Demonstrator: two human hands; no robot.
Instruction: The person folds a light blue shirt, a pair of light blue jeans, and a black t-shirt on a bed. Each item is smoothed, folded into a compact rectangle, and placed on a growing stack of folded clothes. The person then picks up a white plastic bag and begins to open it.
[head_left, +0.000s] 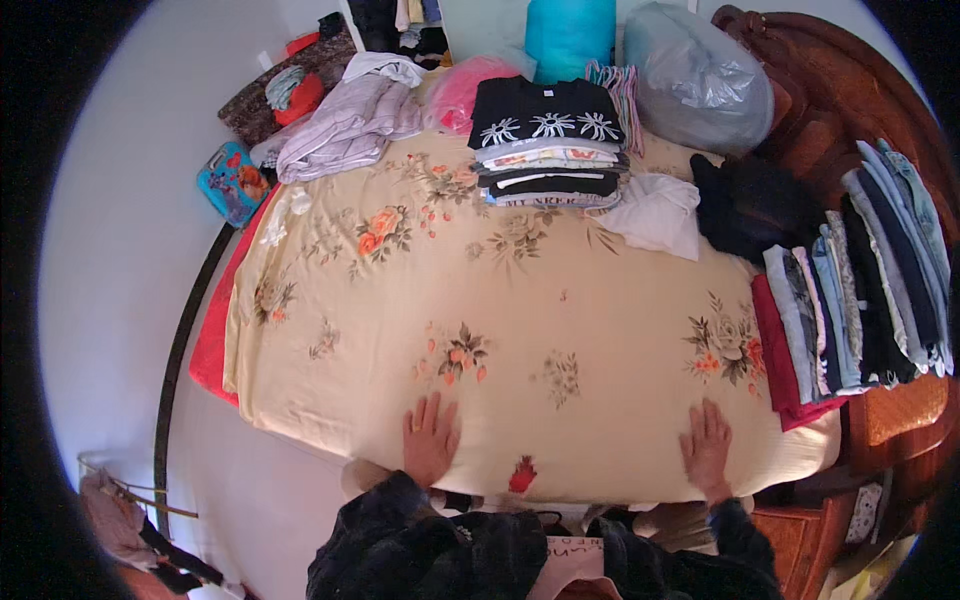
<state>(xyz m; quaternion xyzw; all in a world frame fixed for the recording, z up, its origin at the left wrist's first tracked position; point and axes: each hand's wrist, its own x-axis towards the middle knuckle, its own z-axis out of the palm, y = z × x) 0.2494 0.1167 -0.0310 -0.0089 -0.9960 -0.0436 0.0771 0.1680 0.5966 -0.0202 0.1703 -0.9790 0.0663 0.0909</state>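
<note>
Both my hands rest palm down near the front edge of a bed covered with a cream floral sheet (620, 310). My left hand (430, 440) lies with fingers outstretched, just below a printed cluster of orange flowers. To the right, my right hand (706, 448) is also flat with its fingers apart, below another printed bouquet. Neither hand holds anything. At the back of the bed stands a stack of folded T-shirts (548, 140), a black one with white prints on top. Beside it lies a crumpled white cloth (660, 215).
Along the right edge stands a row of folded trousers (870, 280) by a carved wooden headboard (850, 60). A black fuzzy garment (755, 205), a grey plastic bag (695, 80), hangers (625, 95) and a turquoise roll (568, 38) sit behind. A striped quilt (350, 125) lies at back left.
</note>
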